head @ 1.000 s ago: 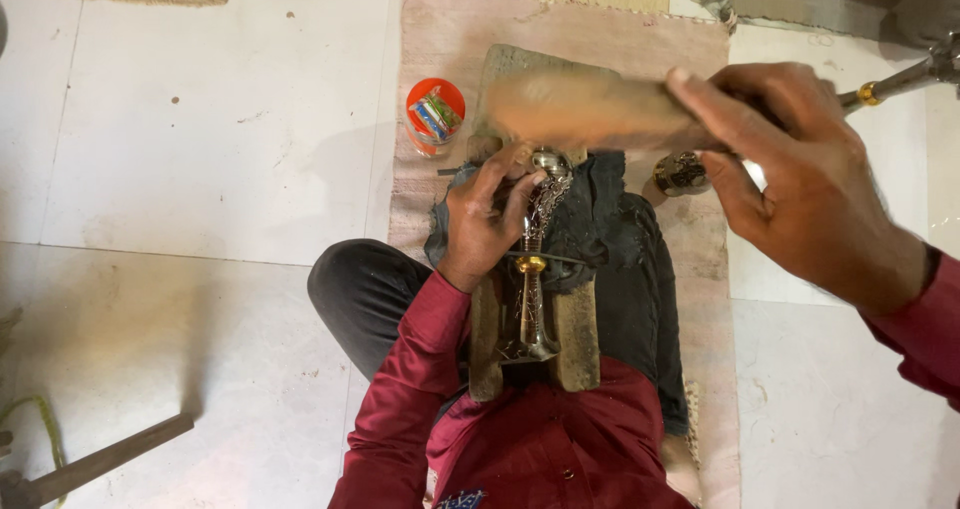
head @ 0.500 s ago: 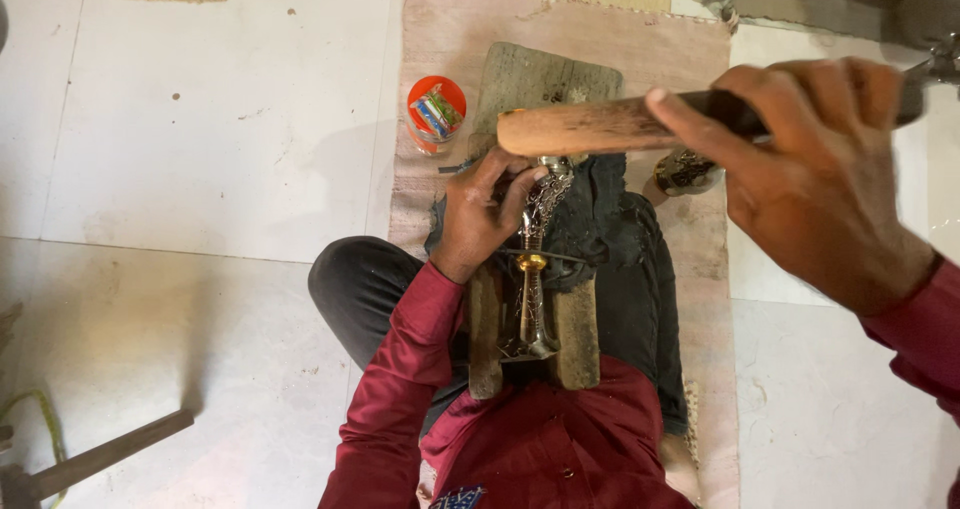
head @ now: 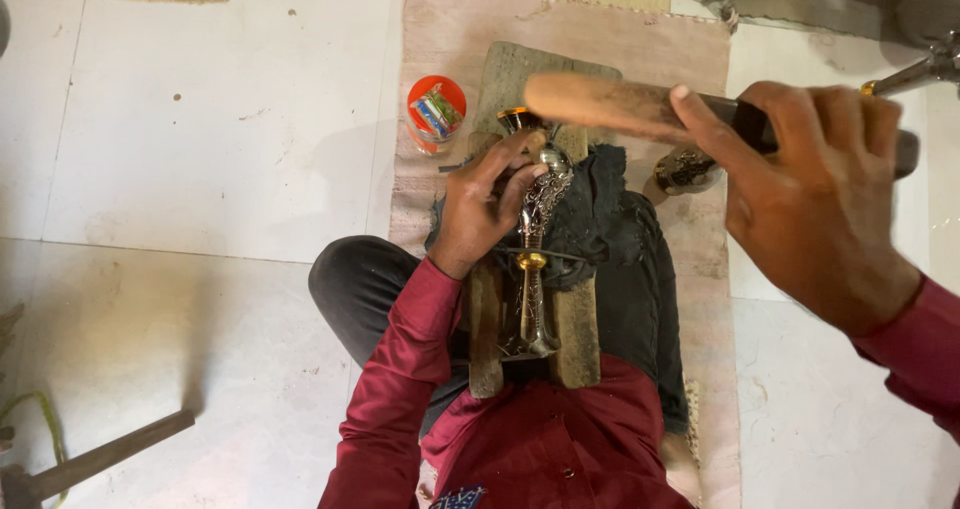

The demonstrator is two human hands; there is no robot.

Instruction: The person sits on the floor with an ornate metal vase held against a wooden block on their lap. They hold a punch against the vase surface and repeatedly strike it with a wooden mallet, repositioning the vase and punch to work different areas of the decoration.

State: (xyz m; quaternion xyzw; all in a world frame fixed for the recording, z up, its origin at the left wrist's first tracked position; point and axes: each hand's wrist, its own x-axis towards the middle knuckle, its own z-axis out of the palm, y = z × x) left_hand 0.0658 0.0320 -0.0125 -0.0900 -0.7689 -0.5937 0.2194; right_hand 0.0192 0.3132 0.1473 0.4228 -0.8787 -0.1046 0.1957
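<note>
Seated cross-legged on one pink mat [head: 640,39] on the tiled floor [head: 200,149]. Right hand [head: 815,194] clamped on one wooden mallet [head: 600,104], raised. Left hand [head: 490,204] gripping one ornate metal piece [head: 535,259] between two wooden blocks [head: 578,334] on the lap. Best steadied firmly, struck squarely. One orange-lidded jar [head: 435,114] near the mat's left edge.

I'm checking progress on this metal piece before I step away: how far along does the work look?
Much of the metal piece already shows raised silver patterning with a brass band. In hand: the left hand steadies its upper end between two wooden blocks on the lap, while the right hand holds a wooden mallet raised above it. How much surface is left cannot be told from this view.
</note>
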